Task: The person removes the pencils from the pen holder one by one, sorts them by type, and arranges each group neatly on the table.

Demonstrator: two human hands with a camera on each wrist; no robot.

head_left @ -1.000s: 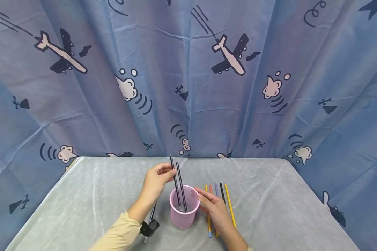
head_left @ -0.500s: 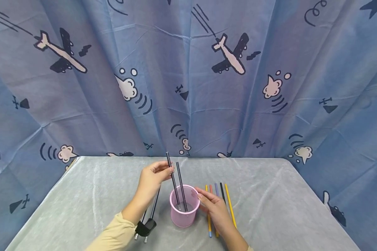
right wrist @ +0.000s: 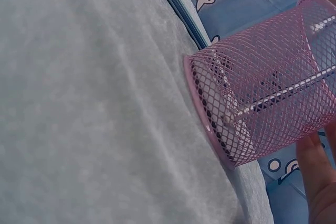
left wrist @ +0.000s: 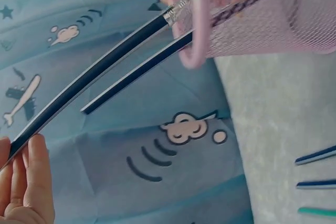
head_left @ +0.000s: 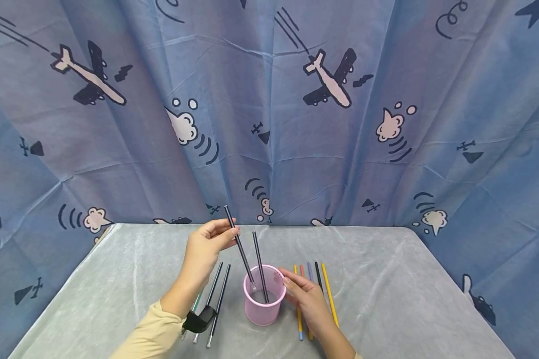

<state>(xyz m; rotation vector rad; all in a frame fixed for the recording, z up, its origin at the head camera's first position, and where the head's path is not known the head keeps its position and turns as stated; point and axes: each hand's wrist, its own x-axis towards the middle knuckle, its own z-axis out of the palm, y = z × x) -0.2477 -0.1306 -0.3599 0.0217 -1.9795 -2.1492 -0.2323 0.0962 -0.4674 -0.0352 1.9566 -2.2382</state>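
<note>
Thumb and fingers of my left hand (head_left: pixel 206 244) pinch a dark pencil (head_left: pixel 239 244) near its upper end. It slants down, its silver-capped lower end just inside the mouth of a pink mesh pen holder (head_left: pixel 261 315). Another dark pencil (head_left: pixel 258 257) leans in the holder, its lower end near the bottom, visible through the mesh (right wrist: pixel 278 95) in the right wrist view. My right hand (head_left: pixel 312 299) grips the holder's right side at the rim. In the left wrist view, the held pencil's silver end (left wrist: pixel 176 11) overlaps the pink rim (left wrist: pixel 199 35).
Left of the holder lie two dark pencils (head_left: pixel 219 304) and a green one (head_left: pixel 197 301), partly behind the left wrist's black strap (head_left: pixel 199 320). Several coloured pencils (head_left: pixel 329 294) lie to the right, partly under my right hand. A blue patterned curtain (head_left: pixel 269 124) hangs behind the grey-covered table (head_left: pixel 386 289).
My left hand has moved up and left, drawing its pencil up from deep in the pen holder to the rim. My right hand and the holder have stayed put.
</note>
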